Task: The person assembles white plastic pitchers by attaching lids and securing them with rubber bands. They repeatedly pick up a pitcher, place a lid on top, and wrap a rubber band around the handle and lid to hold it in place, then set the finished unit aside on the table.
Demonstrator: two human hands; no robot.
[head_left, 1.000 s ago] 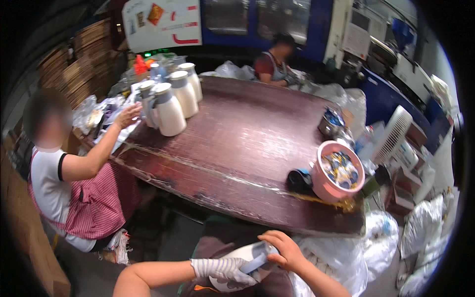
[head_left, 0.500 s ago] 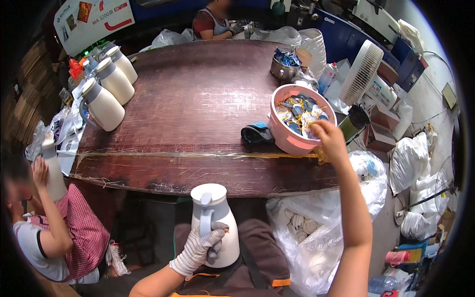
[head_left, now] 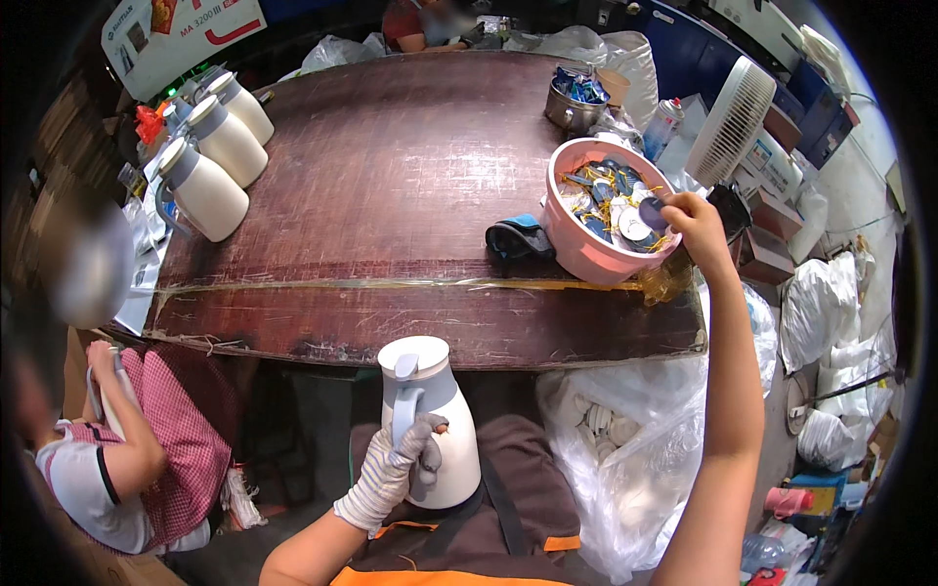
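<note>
A cream vacuum jug (head_left: 451,444) with a grey collar, handle and lid stands upright on my lap. My left hand (head_left: 396,464), in a striped grey-palmed glove, is closed round its handle. My bare right hand (head_left: 699,230) is at the right rim of a pink bucket (head_left: 578,256). Its thumb and fingers pinch a dark round tag (head_left: 653,213). Heaped in the bucket are more round tags (head_left: 596,195), dark and white, with yellow strings.
Three cream jugs (head_left: 210,190) stand at the table's (head_left: 371,176) left. A dark and blue cloth item (head_left: 518,237) lies beside the bucket; behind are a metal pot (head_left: 575,109) and a fan (head_left: 733,122). A plastic bag of white discs (head_left: 611,430) sits below. Co-workers sit left and across.
My right hand has shifted slightly right and up, and a dark round tag now shows at its fingertips. The left hand keeps hold of the jug. The co-worker at left has lowered their hands.
</note>
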